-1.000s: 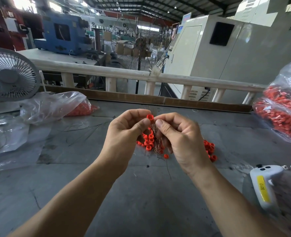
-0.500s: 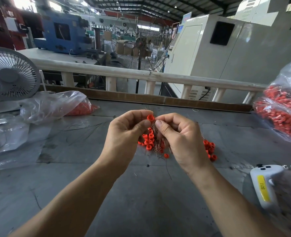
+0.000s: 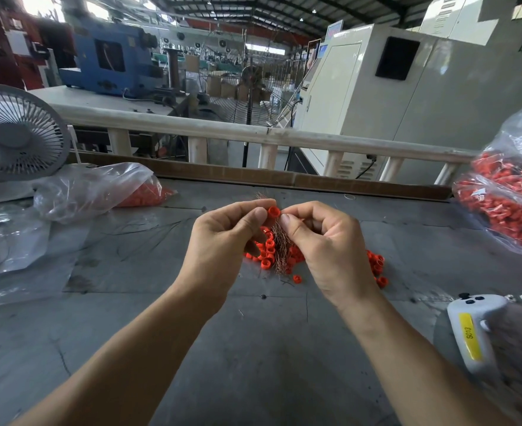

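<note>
A small orange-red plastic cap [image 3: 273, 212] is held in the air above the middle of the bench [image 3: 253, 348], nearer its far edge. The left hand [image 3: 223, 244] pinches it between thumb and forefinger. Touching it from the other side, the right hand [image 3: 327, 244] pinches a tuft of thin copper wires [image 3: 281, 244] that hangs below the cap.

The cap looks light, rigid and smooth, so it is best gripped across its round wall. The wires look soft, springy and easily bent, so they are best held close to their tips.

Loose caps [image 3: 376, 265] lie on the bench beneath the hands. Clear bags of orange parts sit at the left [image 3: 94, 189] and right [image 3: 508, 204] edges.
</note>
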### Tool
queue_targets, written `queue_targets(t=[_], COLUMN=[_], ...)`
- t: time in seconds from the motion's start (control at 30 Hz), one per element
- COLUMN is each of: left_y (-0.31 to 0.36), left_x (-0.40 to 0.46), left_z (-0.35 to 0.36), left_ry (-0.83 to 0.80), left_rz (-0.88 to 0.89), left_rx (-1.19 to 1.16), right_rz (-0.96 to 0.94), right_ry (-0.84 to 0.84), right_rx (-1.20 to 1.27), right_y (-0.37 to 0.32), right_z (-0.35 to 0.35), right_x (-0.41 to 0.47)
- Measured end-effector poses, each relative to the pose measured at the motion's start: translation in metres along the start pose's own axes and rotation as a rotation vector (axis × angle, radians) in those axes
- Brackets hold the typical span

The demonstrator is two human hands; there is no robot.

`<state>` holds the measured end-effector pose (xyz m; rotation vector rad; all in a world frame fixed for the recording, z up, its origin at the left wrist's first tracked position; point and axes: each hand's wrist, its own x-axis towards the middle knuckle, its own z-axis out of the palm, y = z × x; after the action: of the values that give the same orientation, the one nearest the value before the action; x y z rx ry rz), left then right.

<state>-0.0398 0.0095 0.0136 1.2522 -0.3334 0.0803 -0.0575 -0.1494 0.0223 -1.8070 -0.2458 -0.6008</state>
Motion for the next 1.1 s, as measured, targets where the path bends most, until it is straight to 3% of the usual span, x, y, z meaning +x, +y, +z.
queue_targets(t=[0.53,0.93,1.1], left_y=[-0.0032,0.0003,0.0002], left_x=[0.0027,0.0029,0.0061], left_z=[-0.0021,-0.0046,-0.0081], left_ry=[-0.011,-0.001,0.011], left_rz=[-0.035,-0.005,-0.024], left_rx=[-0.027,-0.050,-0.071], right_rz=[0.098,0.410,0.416], right_ry=[-0.026,-0.239,-0.306], right_rx=[0.103,0.438,0.399], right_y=[0.0019,-0.0045,-0.0041], right_z=[0.0014,0.0074,0.0046], right_x=[0.0015,-0.0007,0.0008])
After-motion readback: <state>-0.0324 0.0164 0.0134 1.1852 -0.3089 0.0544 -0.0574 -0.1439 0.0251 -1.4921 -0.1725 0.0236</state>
